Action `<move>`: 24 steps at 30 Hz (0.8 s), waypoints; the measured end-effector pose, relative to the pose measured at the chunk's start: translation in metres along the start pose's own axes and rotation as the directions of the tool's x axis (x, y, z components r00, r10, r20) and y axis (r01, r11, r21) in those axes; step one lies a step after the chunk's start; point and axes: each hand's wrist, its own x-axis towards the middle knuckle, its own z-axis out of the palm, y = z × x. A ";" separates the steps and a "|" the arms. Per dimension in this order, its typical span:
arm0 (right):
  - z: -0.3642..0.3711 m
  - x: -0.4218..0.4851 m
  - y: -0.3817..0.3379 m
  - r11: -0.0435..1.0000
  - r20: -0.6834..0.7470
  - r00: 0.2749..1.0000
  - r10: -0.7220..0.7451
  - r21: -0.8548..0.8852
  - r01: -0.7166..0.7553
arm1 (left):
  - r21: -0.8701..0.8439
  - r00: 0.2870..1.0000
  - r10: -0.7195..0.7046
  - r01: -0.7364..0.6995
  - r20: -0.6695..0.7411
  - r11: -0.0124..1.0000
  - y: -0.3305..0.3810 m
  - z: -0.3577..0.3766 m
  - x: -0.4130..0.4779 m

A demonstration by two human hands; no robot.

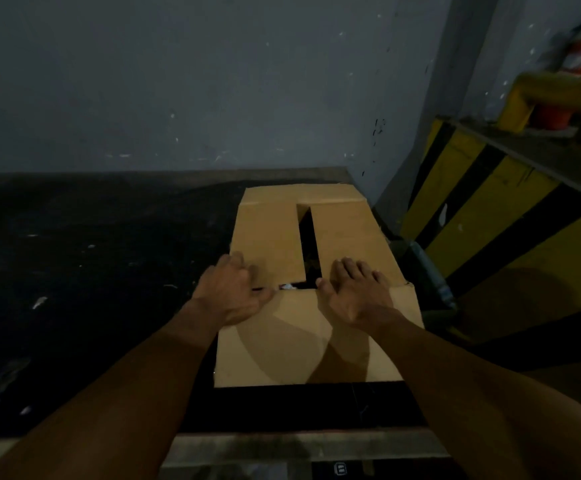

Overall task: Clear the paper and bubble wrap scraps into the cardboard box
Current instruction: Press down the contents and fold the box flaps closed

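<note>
The cardboard box (317, 271) sits on the dark table (91, 271) by the wall, flaps folded nearly closed; a white scrap (288, 286) peeks through the gap. Left hand (232, 289) and right hand (358, 289) lie flat, fingers spread, gripping nothing.

Both bare forearms reach forward from the bottom corners of the view, converging toward the middle. Left hand (228, 291): palm down, wrist slightly bent, fingers curled over and bunched together at the far side, thumb stretched out toward the right along the surface under it. Right hand (358, 289): palm down, flat, fingers (353, 268) extended forward and slightly spread, thumb pointing inward toward the left hand. The two thumbs aim at each other, apart, not touching. Neither hand closes around anything; both rest pressed flat. Sleeves none, arms bare to the elbow
</note>
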 end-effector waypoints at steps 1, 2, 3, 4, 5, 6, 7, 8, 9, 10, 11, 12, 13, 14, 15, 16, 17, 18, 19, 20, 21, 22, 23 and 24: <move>-0.001 0.000 0.000 1.000 0.005 1.000 0.005 0.000 -0.005 | -0.049 1.000 0.014 -0.013 0.023 0.999 0.003 0.001 0.000; -0.001 0.000 0.000 1.000 0.008 1.000 0.006 0.000 -0.006 | -0.136 1.000 0.016 -0.013 0.020 0.991 0.007 0.003 0.000; -0.001 -0.001 -0.001 1.000 0.007 1.000 0.004 0.002 -0.004 | -0.224 1.000 0.013 -0.013 -0.003 0.975 0.009 0.006 0.002; -0.002 -0.002 -0.001 1.000 0.005 1.000 0.003 0.008 -0.003 | -0.274 0.999 0.010 -0.020 -0.036 0.962 0.009 0.009 0.005; -0.003 -0.003 -0.001 1.000 0.009 1.000 0.006 0.017 -0.006 | -0.290 0.998 0.009 -0.025 -0.056 0.957 0.008 0.012 0.009; -0.004 -0.004 -0.002 1.000 0.018 1.000 0.011 0.026 -0.011 | -0.298 0.998 0.001 -0.020 -0.063 0.954 0.006 0.015 0.011; -0.005 -0.004 -0.002 0.999 0.028 1.000 0.015 0.033 -0.015 | -0.312 0.998 -0.005 -0.015 -0.062 0.950 0.005 0.017 0.014; -0.007 -0.003 -0.003 0.999 0.037 0.999 0.016 0.035 -0.018 | -0.323 0.999 0.007 -0.024 -0.054 0.946 0.005 0.018 0.017; -0.009 -0.003 -0.004 0.999 0.046 0.999 0.017 0.033 -0.019 | -0.316 0.998 0.034 -0.046 -0.043 0.948 0.006 0.018 0.021; -0.011 -0.001 -0.006 0.999 0.056 0.998 0.021 0.033 -0.022 | -0.289 0.998 0.066 -0.069 -0.020 0.955 0.008 0.017 0.025; -0.013 0.002 -0.007 0.999 0.068 0.997 0.026 0.035 -0.028 | -0.251 0.996 0.089 -0.085 0.005 0.964 0.010 0.015 0.029; -0.015 0.004 -0.007 0.999 0.084 0.996 0.033 0.038 -0.037 | -0.224 0.995 0.100 -0.091 0.028 0.970 0.012 0.013 0.033; -0.016 0.007 -0.007 0.998 0.099 0.994 0.040 0.040 -0.044 | -0.214 0.994 0.101 -0.087 0.052 0.973 0.013 0.012 0.037; -0.017 0.011 -0.006 0.998 0.110 0.993 0.043 0.046 -0.049 | -0.219 0.993 0.101 -0.084 0.067 0.972 0.013 0.011 0.041; -0.018 0.015 -0.005 0.997 0.114 0.993 0.043 0.058 -0.050 | -0.234 0.992 0.105 -0.084 0.075 0.969 0.013 0.010 0.045; -0.019 0.020 -0.004 0.996 0.112 0.993 0.041 0.073 -0.049 | -0.248 0.990 0.111 -0.087 0.082 0.965 0.013 0.010 0.050; -0.020 0.026 -0.002 0.996 0.108 0.993 0.038 0.079 -0.047 | -0.253 0.988 0.119 -0.091 0.097 0.963 0.012 0.010 0.056; -0.020 0.033 0.000 0.996 0.104 0.994 0.035 0.075 -0.043 | -0.254 0.986 0.125 -0.093 0.110 0.963 0.011 0.010 0.063; -0.020 0.040 0.003 0.997 0.103 0.994 0.032 0.063 -0.039 | -0.256 0.985 0.122 -0.087 0.125 0.963 0.010 0.010 0.069; -0.020 0.049 0.007 0.998 0.105 0.994 0.028 0.053 -0.034 | -0.264 0.984 0.113 -0.073 0.140 0.962 0.008 0.009 0.077; -0.019 0.058 0.011 0.998 0.106 0.994 0.022 0.048 -0.027 | -0.274 0.983 0.104 -0.060 0.151 0.960 0.006 0.010 0.085; -0.018 0.068 0.014 0.999 0.108 0.994 0.015 0.049 -0.020 | -0.280 0.983 0.098 -0.052 0.155 0.959 0.003 0.011 0.094; -0.018 0.078 0.018 0.999 0.109 0.994 0.011 0.051 -0.016 | -0.282 0.984 0.089 -0.042 0.156 0.958 0.001 0.011 0.103; -0.018 0.089 0.021 0.998 0.103 0.995 0.013 0.052 -0.018 | -0.283 0.986 0.074 -0.028 0.152 0.959 -0.002 0.012 0.114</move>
